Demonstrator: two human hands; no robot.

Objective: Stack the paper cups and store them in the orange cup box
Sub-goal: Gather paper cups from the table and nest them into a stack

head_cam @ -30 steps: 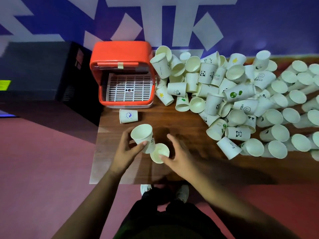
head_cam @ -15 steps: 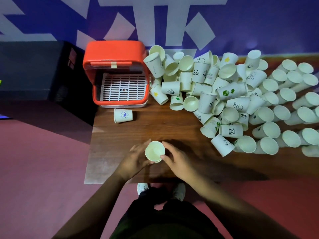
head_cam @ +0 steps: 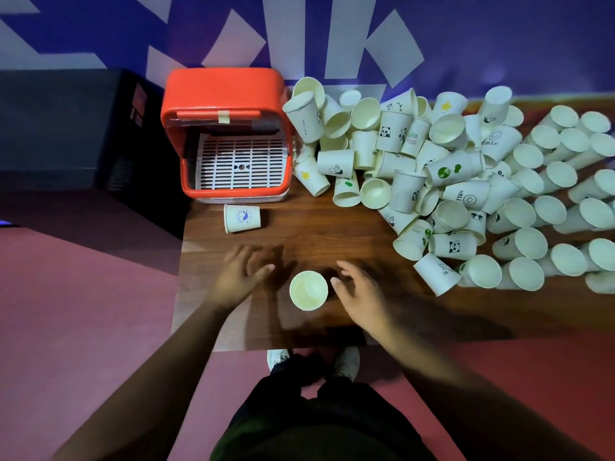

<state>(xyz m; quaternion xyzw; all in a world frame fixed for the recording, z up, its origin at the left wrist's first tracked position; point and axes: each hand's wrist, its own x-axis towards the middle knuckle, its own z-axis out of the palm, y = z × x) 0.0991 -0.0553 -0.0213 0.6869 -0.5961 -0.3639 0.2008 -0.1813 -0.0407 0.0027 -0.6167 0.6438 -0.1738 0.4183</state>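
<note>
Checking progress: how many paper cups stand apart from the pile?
2: an upright cup between left hand and right hand; a cup on its side before the orange box. Any nested inside it would be hidden.

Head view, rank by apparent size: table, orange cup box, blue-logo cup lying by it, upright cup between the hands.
1. table
2. orange cup box
3. blue-logo cup and upright cup: about alike; side-on versus top-down, so unranked.

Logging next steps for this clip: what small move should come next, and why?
Probably the left hand reaches for the white paper cup lying on its side before the orange plastic cup box, to nest it in the upright white paper cup; both hands, the right hand too, are open and hold nothing.
</note>
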